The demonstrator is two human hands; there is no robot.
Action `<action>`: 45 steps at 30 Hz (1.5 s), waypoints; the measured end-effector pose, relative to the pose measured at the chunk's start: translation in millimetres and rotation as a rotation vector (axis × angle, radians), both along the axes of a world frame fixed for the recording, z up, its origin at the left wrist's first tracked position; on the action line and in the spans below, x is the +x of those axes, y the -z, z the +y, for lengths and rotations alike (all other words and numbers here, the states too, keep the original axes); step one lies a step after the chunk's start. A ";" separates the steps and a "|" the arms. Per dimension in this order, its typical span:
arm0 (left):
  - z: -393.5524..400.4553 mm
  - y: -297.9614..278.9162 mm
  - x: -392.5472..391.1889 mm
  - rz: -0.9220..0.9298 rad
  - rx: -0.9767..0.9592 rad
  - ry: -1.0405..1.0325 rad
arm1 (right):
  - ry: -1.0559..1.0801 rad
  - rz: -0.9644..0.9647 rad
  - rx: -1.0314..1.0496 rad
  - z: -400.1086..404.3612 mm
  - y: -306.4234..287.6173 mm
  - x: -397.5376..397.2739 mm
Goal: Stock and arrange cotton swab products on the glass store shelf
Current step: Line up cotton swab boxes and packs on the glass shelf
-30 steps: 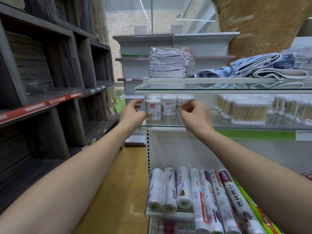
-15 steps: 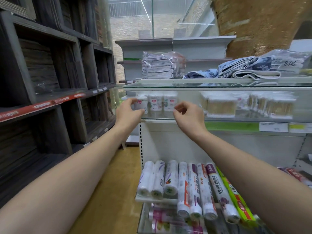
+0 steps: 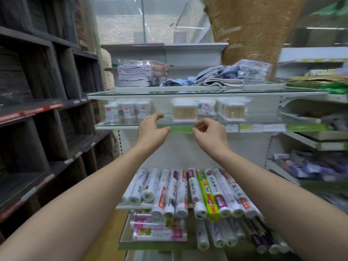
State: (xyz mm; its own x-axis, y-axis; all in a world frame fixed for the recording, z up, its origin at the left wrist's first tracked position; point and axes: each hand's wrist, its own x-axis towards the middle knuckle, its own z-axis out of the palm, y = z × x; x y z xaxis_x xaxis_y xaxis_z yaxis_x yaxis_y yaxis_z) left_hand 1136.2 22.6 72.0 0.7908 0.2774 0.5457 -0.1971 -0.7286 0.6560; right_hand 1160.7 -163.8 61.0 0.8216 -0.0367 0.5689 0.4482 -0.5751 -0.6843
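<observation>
Both hands hover in front of the front edge of the glass shelf (image 3: 131,125), neither touching any product. The left hand (image 3: 151,129) has its fingers loosely curved and apart, thumb out to the right, holding nothing. The right hand (image 3: 210,133) has its fingers curled in more, thumb and forefinger close together near its left side, and it too holds nothing that can be seen. On the glass shelf, toward its left end, stand three round cotton swab tubs (image 3: 126,112) with white bodies and small pink labels, side by side. Near the middle of the shelf, just beyond the gap between the hands, sits a clear rectangular cotton swab box (image 3: 185,112) showing pale wooden sticks, and further right more clear swab boxes (image 3: 233,110) are bunched together; motion blur hides their number. The upper glass shelf (image 3: 188,93) carries bagged folded cloths (image 3: 135,75) and blue patterned towels (image 3: 231,74). The lower shelf (image 3: 131,206) holds rolls of plastic wrap (image 3: 180,193) lying lengthwise.
</observation>
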 end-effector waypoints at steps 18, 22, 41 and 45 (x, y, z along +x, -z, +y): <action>-349.0 16.0 39.2 -0.027 0.161 0.579 | 0.516 0.093 0.028 -326.9 30.8 -39.2; -417.5 23.3 62.5 -0.034 0.216 0.677 | 0.597 0.115 0.051 -385.2 40.2 -29.2; -638.7 10.8 236.3 0.081 0.197 0.785 | 0.717 0.169 0.026 -592.8 33.5 124.3; -665.2 6.4 257.6 0.144 0.179 0.789 | 0.681 0.165 0.020 -617.1 29.8 151.5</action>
State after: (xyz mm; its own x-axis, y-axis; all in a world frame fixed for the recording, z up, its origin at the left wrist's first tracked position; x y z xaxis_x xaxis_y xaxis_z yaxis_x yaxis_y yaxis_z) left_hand 1393.8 -642.6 65.6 0.7827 -0.4710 0.4068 -0.6176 -0.5072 0.6011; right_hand 1312.2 -780.9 31.2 0.6877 -0.5833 0.4323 -0.1186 -0.6777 -0.7257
